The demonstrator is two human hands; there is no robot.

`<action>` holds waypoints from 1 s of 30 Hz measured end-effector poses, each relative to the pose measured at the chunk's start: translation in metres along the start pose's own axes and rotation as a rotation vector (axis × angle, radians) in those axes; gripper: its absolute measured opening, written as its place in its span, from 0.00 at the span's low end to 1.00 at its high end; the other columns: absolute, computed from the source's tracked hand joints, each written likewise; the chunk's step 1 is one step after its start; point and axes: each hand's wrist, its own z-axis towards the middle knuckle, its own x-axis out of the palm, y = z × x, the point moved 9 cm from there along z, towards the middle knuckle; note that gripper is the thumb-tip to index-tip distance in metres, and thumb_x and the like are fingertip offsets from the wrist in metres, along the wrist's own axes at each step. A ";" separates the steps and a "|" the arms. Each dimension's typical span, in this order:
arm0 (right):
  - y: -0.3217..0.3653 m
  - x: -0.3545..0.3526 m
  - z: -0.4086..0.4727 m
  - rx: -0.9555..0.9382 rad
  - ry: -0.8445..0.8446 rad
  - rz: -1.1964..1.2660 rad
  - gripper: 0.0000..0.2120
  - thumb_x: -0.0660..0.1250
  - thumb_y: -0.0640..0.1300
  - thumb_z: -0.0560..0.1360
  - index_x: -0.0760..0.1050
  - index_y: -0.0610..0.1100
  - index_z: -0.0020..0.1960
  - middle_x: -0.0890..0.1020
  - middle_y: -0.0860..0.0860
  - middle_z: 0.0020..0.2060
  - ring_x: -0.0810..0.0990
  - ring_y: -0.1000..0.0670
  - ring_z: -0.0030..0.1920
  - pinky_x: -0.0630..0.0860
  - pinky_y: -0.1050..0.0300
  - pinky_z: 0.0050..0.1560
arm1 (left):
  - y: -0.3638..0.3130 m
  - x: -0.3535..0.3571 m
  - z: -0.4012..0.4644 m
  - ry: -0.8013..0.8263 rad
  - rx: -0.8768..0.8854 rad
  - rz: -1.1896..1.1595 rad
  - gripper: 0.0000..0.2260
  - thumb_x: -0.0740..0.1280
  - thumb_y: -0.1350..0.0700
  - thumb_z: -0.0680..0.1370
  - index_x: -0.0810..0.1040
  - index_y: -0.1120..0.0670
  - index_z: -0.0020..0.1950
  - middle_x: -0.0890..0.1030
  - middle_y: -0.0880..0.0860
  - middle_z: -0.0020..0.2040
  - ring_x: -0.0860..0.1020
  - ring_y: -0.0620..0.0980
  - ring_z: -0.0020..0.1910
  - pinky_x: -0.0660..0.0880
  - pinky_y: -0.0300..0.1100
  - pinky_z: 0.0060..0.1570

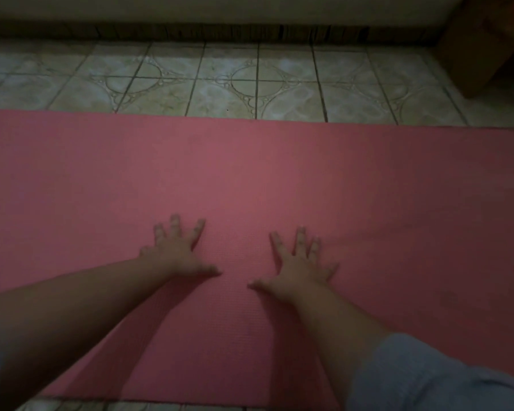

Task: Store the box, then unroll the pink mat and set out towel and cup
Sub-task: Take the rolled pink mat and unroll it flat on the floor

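The pink mat (pixel 250 179) lies flat on the tiled floor and runs across the whole width of the view. My left hand (pixel 180 250) presses on it with fingers spread, palm down, near the middle. My right hand (pixel 298 266) lies flat beside it, also with spread fingers. A brown cardboard box (pixel 481 46) stands at the far right against the wall. No towel or cup is in view.
Patterned beige floor tiles (pixel 250 81) stretch between the mat's far edge and a dark skirting board (pixel 220 32) under a pale wall. A strip of tile shows at the mat's near edge. The light is dim.
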 end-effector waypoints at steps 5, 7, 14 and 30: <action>-0.008 -0.001 0.001 -0.016 -0.020 0.009 0.57 0.65 0.77 0.56 0.35 0.67 0.73 0.28 0.54 0.75 0.29 0.43 0.75 0.38 0.22 0.64 | -0.009 0.003 0.004 0.015 0.008 0.001 0.57 0.67 0.24 0.55 0.35 0.34 0.72 0.31 0.51 0.76 0.36 0.66 0.74 0.52 0.72 0.67; -0.011 -0.004 0.001 -0.019 -0.028 0.008 0.58 0.66 0.77 0.55 0.35 0.67 0.74 0.29 0.55 0.75 0.30 0.45 0.76 0.39 0.22 0.64 | -0.014 0.005 0.004 0.022 0.015 0.005 0.57 0.67 0.24 0.55 0.35 0.36 0.73 0.32 0.52 0.76 0.36 0.68 0.74 0.52 0.71 0.68; -0.037 -0.015 -0.005 0.007 -0.024 -0.011 0.60 0.65 0.78 0.55 0.35 0.64 0.75 0.31 0.59 0.75 0.33 0.50 0.76 0.46 0.22 0.67 | -0.047 0.004 0.001 0.077 0.065 0.139 0.55 0.63 0.24 0.60 0.37 0.44 0.76 0.37 0.63 0.76 0.41 0.70 0.74 0.42 0.62 0.73; -0.079 -0.021 0.000 -0.004 -0.019 -0.088 0.59 0.60 0.81 0.52 0.32 0.66 0.73 0.29 0.59 0.74 0.32 0.50 0.76 0.43 0.24 0.68 | 0.010 0.020 -0.015 -0.017 0.046 0.065 0.56 0.61 0.19 0.51 0.27 0.31 0.65 0.29 0.45 0.75 0.37 0.61 0.76 0.53 0.68 0.69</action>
